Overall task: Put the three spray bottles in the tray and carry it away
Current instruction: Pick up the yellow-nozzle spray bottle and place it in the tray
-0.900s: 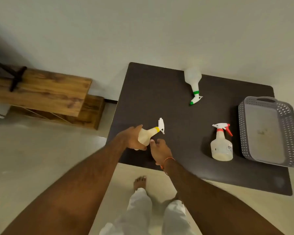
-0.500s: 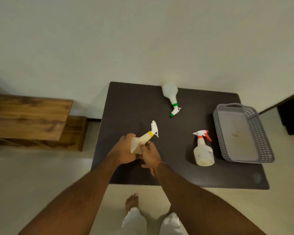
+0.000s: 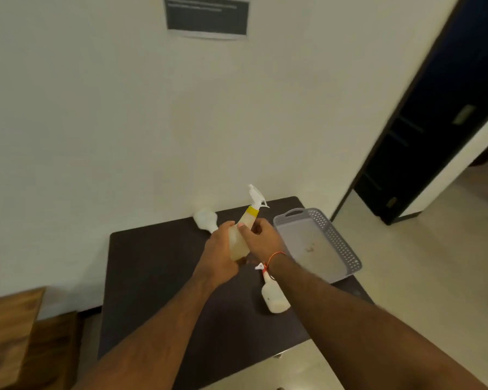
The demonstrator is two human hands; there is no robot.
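Observation:
Both hands hold the yellow-collared spray bottle [image 3: 244, 229] above the dark table [image 3: 158, 277], its white nozzle pointing up and away. My left hand [image 3: 219, 250] wraps the lower body; my right hand [image 3: 262, 239] grips its upper side. The red-triggered bottle [image 3: 273, 296] stands on the table under my right forearm, partly hidden. A third bottle [image 3: 206, 219] lies on its side at the table's far edge, its nozzle end hidden behind my left hand. The grey perforated tray [image 3: 341, 249] sits on the table's right end, holding no bottles.
A white wall backs the table, with a dark notice [image 3: 207, 15] high up. A dark doorway [image 3: 434, 116] opens at the right. Wooden furniture [image 3: 14, 333] stands at the lower left. Pale floor surrounds the table.
The yellow-collared bottle has risen off the table and moved right toward the tray, tilting more upright. My right hand now grips it too. The view has swung up and to the right.

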